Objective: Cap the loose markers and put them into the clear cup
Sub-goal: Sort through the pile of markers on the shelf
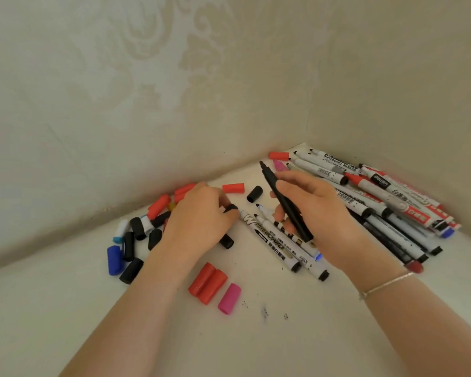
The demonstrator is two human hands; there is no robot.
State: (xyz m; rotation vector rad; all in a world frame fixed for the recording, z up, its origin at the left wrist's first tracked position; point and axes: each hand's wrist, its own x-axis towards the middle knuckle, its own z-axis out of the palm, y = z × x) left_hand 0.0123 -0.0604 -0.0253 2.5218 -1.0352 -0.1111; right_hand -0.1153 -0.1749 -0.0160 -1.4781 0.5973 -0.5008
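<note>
Above, right hand (318,210) holds an uncapped black marker (284,204), tip up, over the desk (283,336); left hand (201,213) pinches a black cap (231,208) beside scattered caps (207,282). Clear cup unseen.

I count two hands in view — left hand (201,213), right hand (313,208).

Loose caps, as far as I can separate them:
- red caps (207,284): two side by side at front, one lone by the wall, about three more behind the left hand — six or so.
- pink cap (229,298): one.
- blue cap (114,259): one dark blue, plus one light blue beside it.
- black caps (254,193): roughly seven.

Black marker (283,202) held: one. Two white markers (272,243) lie apart; marker pile (378,202) too overlapped to count.
</note>
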